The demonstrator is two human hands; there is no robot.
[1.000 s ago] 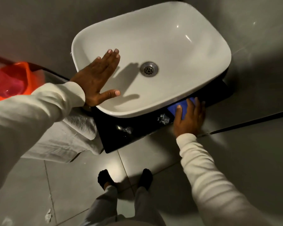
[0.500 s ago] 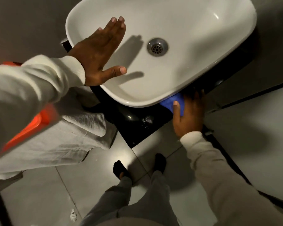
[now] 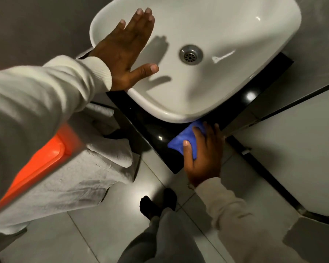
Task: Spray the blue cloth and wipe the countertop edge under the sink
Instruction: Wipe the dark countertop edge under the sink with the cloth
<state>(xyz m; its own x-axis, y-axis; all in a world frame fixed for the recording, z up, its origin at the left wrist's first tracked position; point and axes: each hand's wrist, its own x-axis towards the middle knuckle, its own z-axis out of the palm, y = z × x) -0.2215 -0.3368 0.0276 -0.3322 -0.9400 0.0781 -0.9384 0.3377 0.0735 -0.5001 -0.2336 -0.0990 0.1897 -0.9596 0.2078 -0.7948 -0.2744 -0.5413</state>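
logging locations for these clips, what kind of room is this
Most likely a bathroom or washroom: a white basin sink with a metal drain sits on a glossy black countertop, over a grey tiled floor.

We see a crumpled white towel (image 3: pixel 95 168) hanging down left of the counter, with a glossy orange plastic tub (image 3: pixel 40 158) just beside it. Below lie pale grey floor tiles (image 3: pixel 95 234) and our black-socked feet (image 3: pixel 156 202).

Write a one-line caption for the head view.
Right hand presses blue cloth on black countertop edge under white sink; left hand open.
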